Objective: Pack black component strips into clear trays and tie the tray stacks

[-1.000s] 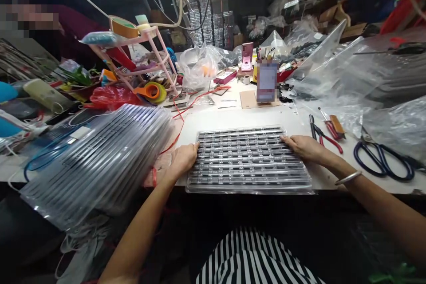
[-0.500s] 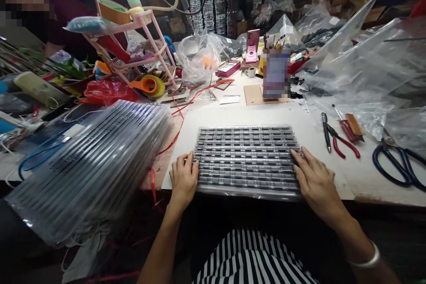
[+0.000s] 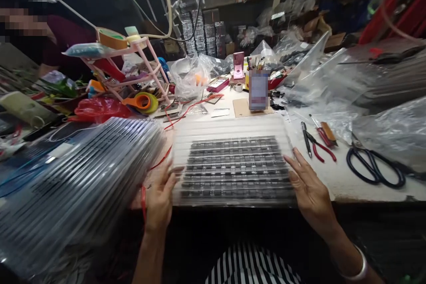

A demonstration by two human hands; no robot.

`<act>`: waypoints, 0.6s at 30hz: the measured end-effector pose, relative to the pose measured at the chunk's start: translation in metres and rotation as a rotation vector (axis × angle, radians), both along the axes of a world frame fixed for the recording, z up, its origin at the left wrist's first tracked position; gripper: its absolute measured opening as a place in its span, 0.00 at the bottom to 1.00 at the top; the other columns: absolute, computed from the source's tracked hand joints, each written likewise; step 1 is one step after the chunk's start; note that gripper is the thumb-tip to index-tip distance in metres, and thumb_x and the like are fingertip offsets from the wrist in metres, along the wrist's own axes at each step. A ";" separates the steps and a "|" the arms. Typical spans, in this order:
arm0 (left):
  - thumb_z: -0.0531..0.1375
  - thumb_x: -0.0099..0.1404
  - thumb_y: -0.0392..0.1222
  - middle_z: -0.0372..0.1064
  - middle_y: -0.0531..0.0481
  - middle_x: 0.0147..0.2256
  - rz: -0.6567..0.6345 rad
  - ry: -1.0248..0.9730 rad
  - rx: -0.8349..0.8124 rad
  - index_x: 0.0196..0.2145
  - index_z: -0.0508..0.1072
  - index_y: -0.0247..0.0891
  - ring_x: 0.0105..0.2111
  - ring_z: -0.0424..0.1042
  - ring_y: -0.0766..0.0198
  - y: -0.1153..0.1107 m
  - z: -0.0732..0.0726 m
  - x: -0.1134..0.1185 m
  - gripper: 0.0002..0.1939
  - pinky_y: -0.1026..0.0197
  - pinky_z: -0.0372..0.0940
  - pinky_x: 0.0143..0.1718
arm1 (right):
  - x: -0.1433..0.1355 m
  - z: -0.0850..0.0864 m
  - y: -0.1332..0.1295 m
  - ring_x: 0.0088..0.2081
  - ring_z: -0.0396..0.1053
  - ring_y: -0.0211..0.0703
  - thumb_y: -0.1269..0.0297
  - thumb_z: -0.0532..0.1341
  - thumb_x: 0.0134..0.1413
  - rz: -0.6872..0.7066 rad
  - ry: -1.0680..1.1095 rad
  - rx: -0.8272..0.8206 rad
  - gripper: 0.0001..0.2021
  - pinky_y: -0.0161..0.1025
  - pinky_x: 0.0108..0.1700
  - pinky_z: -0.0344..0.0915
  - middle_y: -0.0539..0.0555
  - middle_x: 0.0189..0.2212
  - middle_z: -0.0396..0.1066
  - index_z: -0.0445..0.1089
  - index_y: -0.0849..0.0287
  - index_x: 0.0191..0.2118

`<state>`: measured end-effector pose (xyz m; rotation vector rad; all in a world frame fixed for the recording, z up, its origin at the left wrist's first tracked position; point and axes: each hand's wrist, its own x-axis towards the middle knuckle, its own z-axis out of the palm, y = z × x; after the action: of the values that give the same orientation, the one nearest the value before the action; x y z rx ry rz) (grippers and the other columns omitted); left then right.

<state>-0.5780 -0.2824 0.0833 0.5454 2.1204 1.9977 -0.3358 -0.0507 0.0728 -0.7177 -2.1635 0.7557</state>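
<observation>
Head view: what are the fingers doing?

Left hand [image 3: 159,202] and right hand [image 3: 313,197] grip the clear ribbed tray [image 3: 229,128] by its side edges; blur hides how firmly.

Any danger?

It's at the front edge of the table [image 3: 353,193], dark rows [image 3: 233,168] showing through; uneven pressure might tip it.

Farther out?

Left of the tray, the sloping stack [image 3: 89,164] could slide if an elbow bumped it.
</observation>
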 end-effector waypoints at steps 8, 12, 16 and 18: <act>0.61 0.56 0.33 0.66 0.58 0.30 0.346 0.151 0.509 0.46 0.73 0.48 0.34 0.70 0.71 -0.007 0.038 -0.005 0.19 0.61 0.66 0.50 | -0.003 -0.001 0.025 0.58 0.57 0.48 0.58 0.49 0.62 -0.071 0.108 -0.022 0.20 0.52 0.61 0.53 0.57 0.56 0.61 0.62 0.55 0.57; 0.57 0.58 0.32 0.69 0.52 0.42 0.367 0.184 0.419 0.56 0.63 0.46 0.46 0.69 0.64 -0.009 0.040 -0.016 0.28 0.51 0.59 0.57 | -0.001 -0.028 0.035 0.53 0.64 0.47 0.56 0.51 0.61 -0.123 0.036 -0.065 0.18 0.49 0.58 0.58 0.57 0.49 0.67 0.66 0.57 0.52; 0.53 0.62 0.37 0.65 0.47 0.53 0.315 0.135 0.249 0.60 0.57 0.46 0.55 0.63 0.57 -0.012 0.037 -0.015 0.29 0.47 0.58 0.58 | -0.002 -0.030 0.031 0.50 0.65 0.47 0.57 0.52 0.61 -0.132 0.008 -0.010 0.17 0.48 0.57 0.59 0.56 0.47 0.68 0.67 0.57 0.51; 0.53 0.62 0.39 0.63 0.49 0.55 0.249 0.153 0.236 0.59 0.60 0.49 0.57 0.61 0.56 -0.014 0.034 -0.011 0.26 0.47 0.57 0.58 | -0.003 -0.027 0.027 0.49 0.66 0.48 0.58 0.52 0.60 -0.137 -0.002 0.011 0.17 0.49 0.56 0.60 0.57 0.46 0.68 0.67 0.57 0.51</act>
<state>-0.5889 -0.2963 0.1173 0.5050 2.1431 2.4379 -0.3385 -0.0233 0.0457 -0.8517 -2.0946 0.6708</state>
